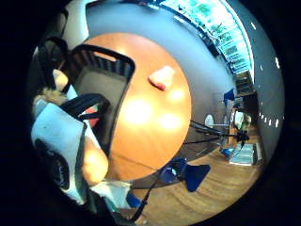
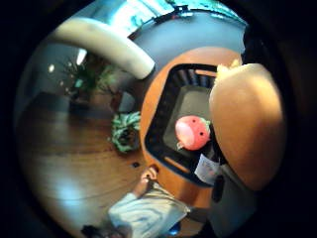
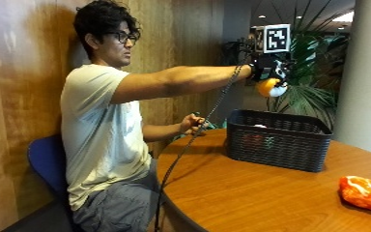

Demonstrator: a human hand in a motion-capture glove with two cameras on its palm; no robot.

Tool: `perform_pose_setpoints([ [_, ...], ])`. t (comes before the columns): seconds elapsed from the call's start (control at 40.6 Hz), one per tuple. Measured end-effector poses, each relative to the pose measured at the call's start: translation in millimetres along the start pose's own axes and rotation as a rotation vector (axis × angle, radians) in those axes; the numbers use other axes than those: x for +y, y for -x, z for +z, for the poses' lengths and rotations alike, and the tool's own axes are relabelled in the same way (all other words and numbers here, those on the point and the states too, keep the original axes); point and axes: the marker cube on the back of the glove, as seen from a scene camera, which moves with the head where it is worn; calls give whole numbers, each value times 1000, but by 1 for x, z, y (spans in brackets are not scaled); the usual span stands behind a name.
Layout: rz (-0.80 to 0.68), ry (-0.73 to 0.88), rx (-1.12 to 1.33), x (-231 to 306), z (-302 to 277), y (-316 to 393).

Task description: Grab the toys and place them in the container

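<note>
While over black basket [image 3: 278, 140], gloved rt hand [image 3: 267, 72] grips orange-white plush [image 3: 269, 87]; no readable labels.

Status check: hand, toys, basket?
Right hand grips orange plush toy above black basket. Pink strawberry plush inside. Orange toy on table.

Round wooden table [image 3: 249, 193], blue chair [image 3: 44, 162] by wood-panelled wall [image 3: 18, 96], leafy potted plant [image 3: 311, 92] behind, pale column [image 3: 369, 82] at the side, wood floor [image 2: 64, 163] w/ 2nd blue chair [image 1: 190, 174]
</note>
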Motion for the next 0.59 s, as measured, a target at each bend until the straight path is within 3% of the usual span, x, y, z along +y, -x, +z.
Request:
perform_pose_setpoints([
  [0.197, -41, 26, 10, -16, 20, 54],
  [0.592, 4, 134, 48, -10, 41, 49],
])
